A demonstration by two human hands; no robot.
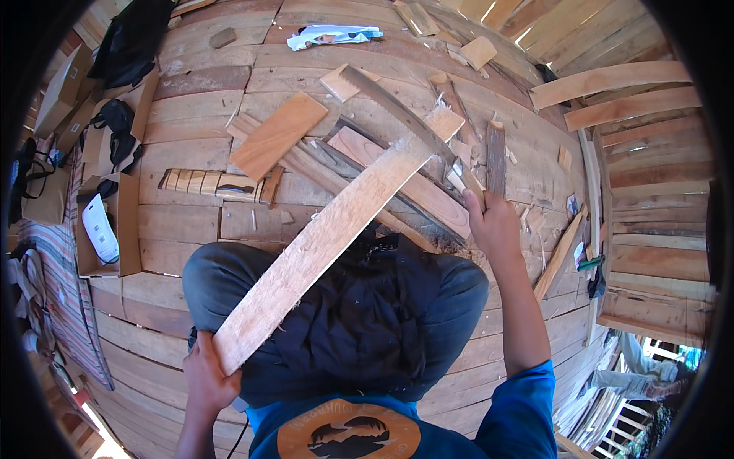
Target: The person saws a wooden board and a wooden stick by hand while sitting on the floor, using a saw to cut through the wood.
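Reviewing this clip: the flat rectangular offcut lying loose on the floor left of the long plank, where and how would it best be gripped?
Grip the offcut across its narrow width near the lower-left end, coming from above and the left. It lies flat and tilted, and that end is free, while its right side crowds the scrap pile and the long plank held by the left hand.

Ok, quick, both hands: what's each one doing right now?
Left hand: closed on the near end of the plank.
Right hand: closed on the handle of the saw.

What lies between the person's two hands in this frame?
In the head view, the left hand grips a long board's lower end; the board and dark-trousered lap fill the stretch to the right hand holding a handsaw.
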